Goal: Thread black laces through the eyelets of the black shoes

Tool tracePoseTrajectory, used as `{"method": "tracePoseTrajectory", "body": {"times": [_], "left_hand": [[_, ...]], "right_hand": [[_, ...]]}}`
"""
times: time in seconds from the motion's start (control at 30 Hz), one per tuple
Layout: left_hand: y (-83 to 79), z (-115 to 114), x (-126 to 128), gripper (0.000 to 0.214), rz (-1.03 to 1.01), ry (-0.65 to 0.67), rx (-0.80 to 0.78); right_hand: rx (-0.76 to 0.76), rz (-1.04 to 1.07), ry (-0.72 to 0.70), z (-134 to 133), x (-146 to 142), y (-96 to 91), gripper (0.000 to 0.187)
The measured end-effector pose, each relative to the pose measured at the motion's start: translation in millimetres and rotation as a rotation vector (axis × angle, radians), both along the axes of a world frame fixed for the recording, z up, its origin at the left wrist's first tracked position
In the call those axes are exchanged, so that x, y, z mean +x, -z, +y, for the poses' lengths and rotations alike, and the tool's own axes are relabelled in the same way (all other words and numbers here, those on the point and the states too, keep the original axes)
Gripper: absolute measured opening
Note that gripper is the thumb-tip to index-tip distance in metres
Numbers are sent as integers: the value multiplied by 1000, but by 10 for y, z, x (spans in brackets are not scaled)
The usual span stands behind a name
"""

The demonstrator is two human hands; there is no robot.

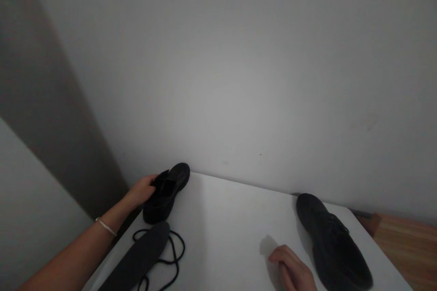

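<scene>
At the far left of the table, my left hand [142, 189] grips the side of a black shoe [167, 193], its fingers reaching into the opening. The shoe lies with its toe toward the wall, and no lace shows in it. Just below it lies a dark, long flat insole [141, 254], cut off by the bottom edge of the view. A loose black shoelace [177, 259] curls out around it. Low in the middle right, my right hand [290, 268] is held with curled fingers and nothing visible in them. To its right stands a second black shoe [332, 245], laced.
A white table [235, 218] bears these things, its far edge along a grey wall [232, 91]. Past the table's right edge is a wooden surface [406, 241]. A white panel [37, 191] stands at the left.
</scene>
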State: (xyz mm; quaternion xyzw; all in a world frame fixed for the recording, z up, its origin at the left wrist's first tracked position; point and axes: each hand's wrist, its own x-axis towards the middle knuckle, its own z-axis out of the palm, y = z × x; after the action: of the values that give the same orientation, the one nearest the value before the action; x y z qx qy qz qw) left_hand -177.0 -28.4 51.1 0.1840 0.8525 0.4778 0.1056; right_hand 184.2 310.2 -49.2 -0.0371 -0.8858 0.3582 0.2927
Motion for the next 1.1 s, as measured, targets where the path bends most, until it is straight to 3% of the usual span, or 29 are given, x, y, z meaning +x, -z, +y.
{"method": "tracePoseTrajectory", "body": {"times": [0.13,0.3,0.47,0.57,0.7,0.8,1.1], "left_hand": [[-94,84,299,52,56,-10,29],[-94,352,1019,63,39,50,84],[9,733,1751,65,-116,194,243],[155,902,2051,66,-131,188,209],[381,957,2240,74,-74,129,126],[484,929,2289,76,-32,92,111],[419,1017,2410,58,196,241,72]], "right_hand": [[-37,-92,-15,-65,-46,-25,27],[-64,-142,8,-165,-52,-113,30],[-164,-76,17,-213,-22,-143,21],[-217,-11,19,-208,22,-48,37],[-203,-42,-79,-195,80,40,60],[-188,-86,-138,-226,86,-8,59],[-166,-170,-193,-283,33,-80,58]]}}
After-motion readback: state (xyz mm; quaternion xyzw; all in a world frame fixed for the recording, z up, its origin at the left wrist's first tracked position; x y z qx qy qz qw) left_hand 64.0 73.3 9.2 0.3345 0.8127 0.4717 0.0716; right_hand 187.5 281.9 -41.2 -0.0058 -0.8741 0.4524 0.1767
